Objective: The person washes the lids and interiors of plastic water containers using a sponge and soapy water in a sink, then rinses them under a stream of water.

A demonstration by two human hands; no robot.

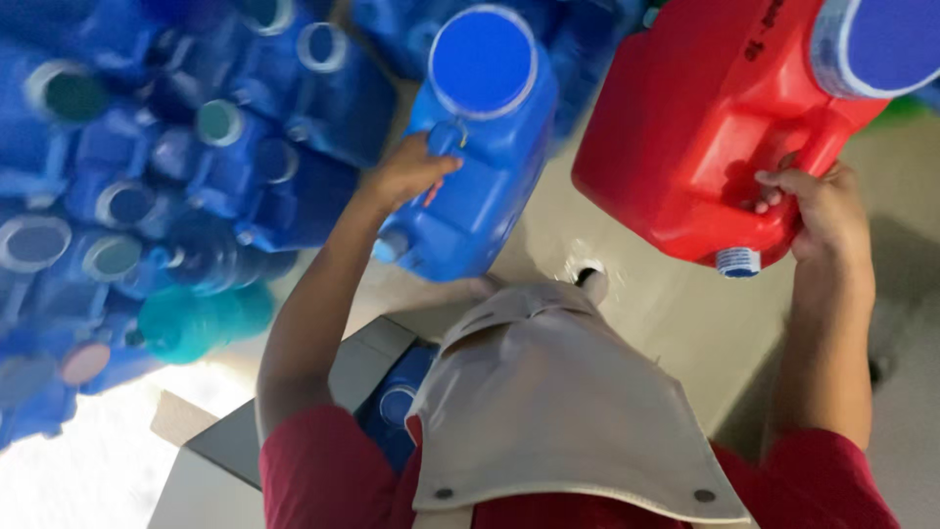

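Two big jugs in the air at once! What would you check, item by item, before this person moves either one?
1. Left hand has a grip on the blue jug by its handle: ok.
2. Right hand has a grip on the red jug by its handle: ok.
3. Small caps on both jugs' spouts: ok, both show.
4. Jugs apart from each other: ok, a gap shows.
5. Whether the jugs are full or empty: cannot tell.
6. Room in the open box below: cannot tell, a beige cloth flap hides most of it.
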